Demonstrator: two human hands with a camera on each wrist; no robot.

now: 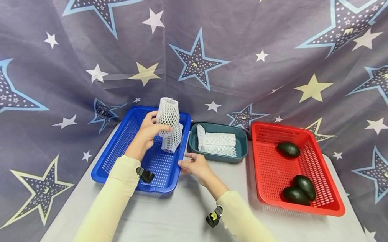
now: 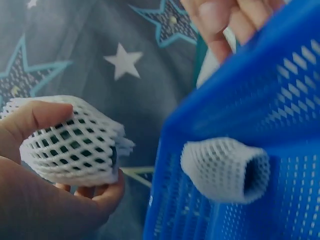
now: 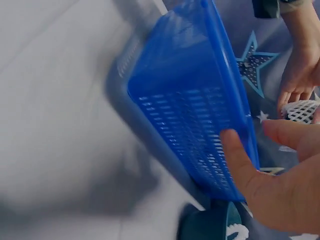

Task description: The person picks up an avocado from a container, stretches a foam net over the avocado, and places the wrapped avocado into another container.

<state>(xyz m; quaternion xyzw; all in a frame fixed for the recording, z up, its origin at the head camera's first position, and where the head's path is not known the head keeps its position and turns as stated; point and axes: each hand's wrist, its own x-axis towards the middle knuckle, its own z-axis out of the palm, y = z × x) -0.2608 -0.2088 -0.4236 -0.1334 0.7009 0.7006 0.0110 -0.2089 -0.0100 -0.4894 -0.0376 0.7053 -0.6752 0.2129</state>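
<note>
My left hand [image 1: 148, 130] grips a white foam net sleeve [image 1: 168, 113] above the blue basket [image 1: 155, 188]. The sleeve bulges, and something dark green shows through its mesh in the left wrist view. Below it, a second foam net sleeve [image 2: 217, 170] lies in the basket, its open end dark inside. My right hand [image 1: 197, 167] is at the basket's right rim, fingers loosely extended and holding nothing. In the right wrist view a finger [image 3: 235, 150] overlaps the basket's side; whether it touches is unclear.
A dark teal tray [image 1: 240, 160] with flat white foam net sleeves [image 1: 219, 143] stands right of the blue basket. Farther right, a red basket [image 1: 269, 173] holds three avocados [image 1: 288, 149]. A star-patterned curtain [image 1: 203, 18] hangs behind the white table [image 1: 171, 226].
</note>
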